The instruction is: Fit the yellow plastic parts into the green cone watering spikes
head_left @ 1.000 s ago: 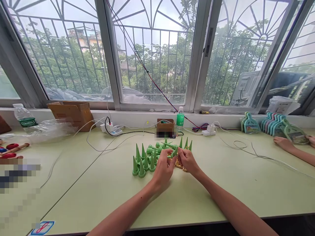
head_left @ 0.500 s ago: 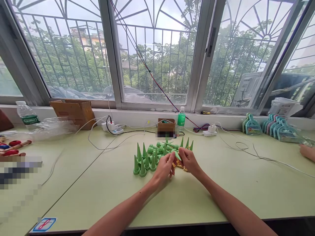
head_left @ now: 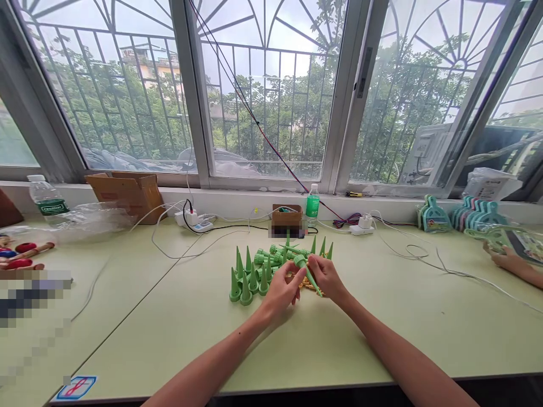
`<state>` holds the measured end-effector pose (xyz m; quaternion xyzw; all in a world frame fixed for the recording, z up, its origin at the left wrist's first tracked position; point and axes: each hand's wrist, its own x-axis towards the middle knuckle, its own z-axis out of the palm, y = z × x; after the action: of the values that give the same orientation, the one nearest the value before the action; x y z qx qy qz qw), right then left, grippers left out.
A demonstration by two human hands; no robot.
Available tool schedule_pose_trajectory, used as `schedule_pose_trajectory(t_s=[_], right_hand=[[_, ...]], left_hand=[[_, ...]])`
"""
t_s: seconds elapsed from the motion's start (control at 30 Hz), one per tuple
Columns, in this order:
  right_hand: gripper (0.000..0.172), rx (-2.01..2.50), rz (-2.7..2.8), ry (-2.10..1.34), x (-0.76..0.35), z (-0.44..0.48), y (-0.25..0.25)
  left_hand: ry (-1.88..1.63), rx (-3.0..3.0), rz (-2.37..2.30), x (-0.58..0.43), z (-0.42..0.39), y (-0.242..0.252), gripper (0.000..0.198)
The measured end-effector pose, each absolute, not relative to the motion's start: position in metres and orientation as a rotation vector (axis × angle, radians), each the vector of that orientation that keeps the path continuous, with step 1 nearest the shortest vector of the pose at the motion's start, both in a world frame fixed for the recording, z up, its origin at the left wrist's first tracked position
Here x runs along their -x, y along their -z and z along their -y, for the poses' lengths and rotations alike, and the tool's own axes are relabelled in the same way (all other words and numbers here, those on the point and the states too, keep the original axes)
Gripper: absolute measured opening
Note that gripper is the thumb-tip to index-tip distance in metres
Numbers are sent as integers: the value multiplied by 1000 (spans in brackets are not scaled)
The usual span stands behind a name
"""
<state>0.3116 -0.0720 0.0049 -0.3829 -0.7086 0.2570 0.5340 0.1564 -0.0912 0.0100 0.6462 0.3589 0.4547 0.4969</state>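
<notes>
A green plastic plant watering spike (head_left: 311,276) is between my two hands, its wide round end up to the left and its point slanting down to the right. My left hand (head_left: 283,285) is closed around it near the wide end. With its fingers pinched against the spike's side, my right hand (head_left: 326,276) may hold a small part that I cannot make out. Just left stand several green spikes (head_left: 245,290), points up. Behind the hands lie more green spikes with ribbed caps (head_left: 259,258). Small yellow pieces (head_left: 304,284) are partly hidden under the hands.
Another person's hand (head_left: 507,259) holds a bagged item at the right edge. Toy dustpans (head_left: 436,215) stand along the sill. A green-labelled bottle (head_left: 313,204), a small box (head_left: 287,215) and white power cables (head_left: 407,249) lie at the back. A carton (head_left: 127,195) is left.
The spike has turned in my hands, so its wide end and full length now show, point toward the lower right. At the right, the other person's hand has come further in with a bagged item.
</notes>
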Motion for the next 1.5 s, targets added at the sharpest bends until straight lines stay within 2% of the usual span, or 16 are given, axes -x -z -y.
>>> schedule_pose_trajectory(t_s=[0.67, 1.2, 1.5], right_hand=[[72, 946, 1648, -779, -308, 74, -7], [59, 826, 1506, -869, -303, 73, -1], [57, 836, 1606, -801, -304, 73, -3]], left_hand=[[-1271, -1960, -899, -157, 94, -8, 23], [-1329, -1645, -1016, -157, 90, -10, 28], [-1107, -1338, -864, -159, 89, -13, 50]])
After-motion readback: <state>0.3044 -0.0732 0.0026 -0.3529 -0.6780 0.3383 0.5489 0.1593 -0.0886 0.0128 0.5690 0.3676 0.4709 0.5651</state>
